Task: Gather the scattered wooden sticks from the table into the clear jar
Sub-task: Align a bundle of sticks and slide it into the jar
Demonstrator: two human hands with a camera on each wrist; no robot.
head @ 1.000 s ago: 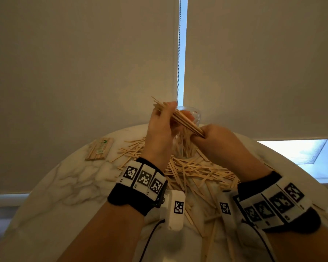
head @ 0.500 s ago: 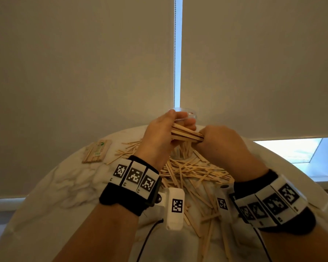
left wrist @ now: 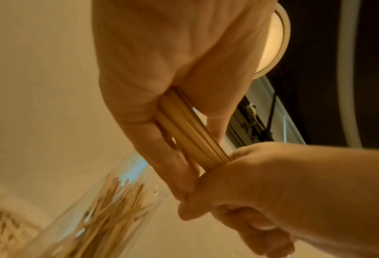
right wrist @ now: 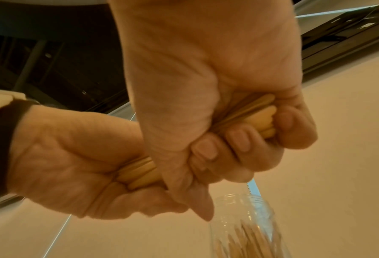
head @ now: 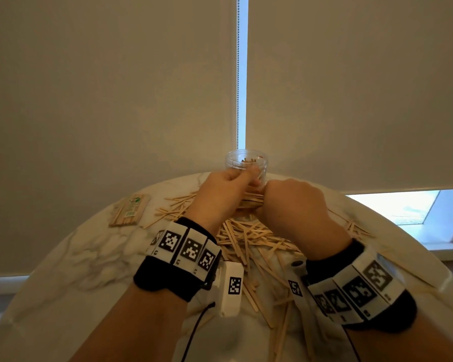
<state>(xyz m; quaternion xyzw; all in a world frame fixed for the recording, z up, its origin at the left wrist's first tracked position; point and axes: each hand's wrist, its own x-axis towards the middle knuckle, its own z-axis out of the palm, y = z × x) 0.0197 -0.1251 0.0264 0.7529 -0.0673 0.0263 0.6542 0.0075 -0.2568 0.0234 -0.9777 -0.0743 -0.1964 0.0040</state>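
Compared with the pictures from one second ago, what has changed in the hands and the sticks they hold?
The bundle of sticks came down from a raised, tilted pose at the rim of the clear jar to lie level and lower, in front of it. The left hand and right hand closed together around it. Both hands still grip the bundle; the loose sticks and packet stayed on the table.

no readable words or numbers, square black-and-white coded markers on both wristbands (head: 183,248), green label on stick packet (head: 130,210) illegible

One clear jar (head: 246,163), two hands, one packaged stick bundle (head: 130,210), loose sticks (head: 249,233) beyond counting.
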